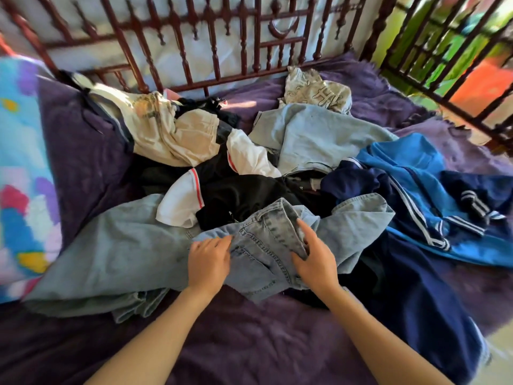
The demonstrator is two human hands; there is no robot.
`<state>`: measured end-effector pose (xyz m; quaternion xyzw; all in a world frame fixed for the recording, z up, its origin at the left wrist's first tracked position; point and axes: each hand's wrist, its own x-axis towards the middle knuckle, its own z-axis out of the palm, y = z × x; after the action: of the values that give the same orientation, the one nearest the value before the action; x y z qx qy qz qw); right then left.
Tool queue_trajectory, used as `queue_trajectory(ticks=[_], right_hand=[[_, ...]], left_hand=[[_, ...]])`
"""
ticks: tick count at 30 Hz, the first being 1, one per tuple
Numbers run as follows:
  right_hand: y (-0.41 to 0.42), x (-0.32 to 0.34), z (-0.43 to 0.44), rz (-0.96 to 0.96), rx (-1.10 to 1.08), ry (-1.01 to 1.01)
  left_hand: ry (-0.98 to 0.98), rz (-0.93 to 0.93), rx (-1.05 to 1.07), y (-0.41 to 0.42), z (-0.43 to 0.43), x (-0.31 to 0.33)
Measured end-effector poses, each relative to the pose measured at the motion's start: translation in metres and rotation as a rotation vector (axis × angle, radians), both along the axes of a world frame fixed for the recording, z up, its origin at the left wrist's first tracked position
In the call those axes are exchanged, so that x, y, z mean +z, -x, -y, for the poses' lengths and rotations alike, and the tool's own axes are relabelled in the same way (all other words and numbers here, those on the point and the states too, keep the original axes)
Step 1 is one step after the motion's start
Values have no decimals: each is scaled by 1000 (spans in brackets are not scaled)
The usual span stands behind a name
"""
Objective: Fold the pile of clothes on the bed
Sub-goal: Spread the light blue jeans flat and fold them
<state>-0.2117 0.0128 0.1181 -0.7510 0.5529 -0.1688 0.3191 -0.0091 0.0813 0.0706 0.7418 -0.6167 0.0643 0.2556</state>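
A jumbled pile of clothes covers the purple bed [249,343]. Nearest me lie light blue jeans [111,259], spread to the left with the waist part bunched in the middle. My left hand [209,259] rests flat on the denim with its fingers fairly straight. My right hand [316,259] grips the bunched waistband between thumb and fingers. Behind the jeans are a black and white shirt [180,201], a cream garment [177,134] and a pale blue garment [319,134]. A bright blue striped tracksuit top [410,173] and a navy garment [416,287] lie to the right.
A dark red wooden rail [222,37] runs along the far side of the bed and continues down the right side. A colourful patterned pillow [19,162] lies at the left edge. A grey printed garment [319,90] sits by the far rail.
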Motion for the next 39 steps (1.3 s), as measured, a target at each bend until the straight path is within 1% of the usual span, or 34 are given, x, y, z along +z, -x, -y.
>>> queue_trajectory(ticks=[3, 6, 8, 10, 12, 14, 15, 17, 20, 22, 26, 29, 32, 35, 39], right_hand=[[-9, 48, -10, 68, 66, 3], [-25, 89, -24, 156, 107, -71], [-37, 113, -34, 273, 80, -182], [-50, 136, -46, 357, 72, -256], [-61, 156, -58, 391, 93, -275], [-69, 175, -72, 405, 118, -253], [-71, 182, -78, 419, 126, -246], [-72, 195, -92, 457, 136, -257], [-72, 199, -111, 511, 127, -328], [-72, 194, -124, 548, 108, -379], [-69, 180, -156, 624, 153, -412], [-65, 176, -179, 706, 165, -448], [-63, 172, -193, 681, 186, -390], [-66, 177, -203, 634, 139, -274], [-66, 185, -203, 625, 132, -139]], left_hand=[[106, 30, 62, 8, -18, 32], [171, -78, 15, 24, -43, 61], [153, -140, -56, 39, -65, 77], [103, -151, -86, 52, -85, 90], [90, -205, -79, 60, -100, 103], [119, -312, -54, 61, -112, 117], [153, -346, -44, 60, -118, 124], [251, -355, -48, 56, -131, 137], [336, -394, -47, 51, -151, 144], [344, -433, -35, 50, -163, 147], [376, -490, -75, 50, -184, 155], [384, -590, -16, 52, -199, 155], [385, -614, 50, 50, -216, 152], [352, -609, 173, 46, -229, 155], [374, -616, 316, 40, -248, 166]])
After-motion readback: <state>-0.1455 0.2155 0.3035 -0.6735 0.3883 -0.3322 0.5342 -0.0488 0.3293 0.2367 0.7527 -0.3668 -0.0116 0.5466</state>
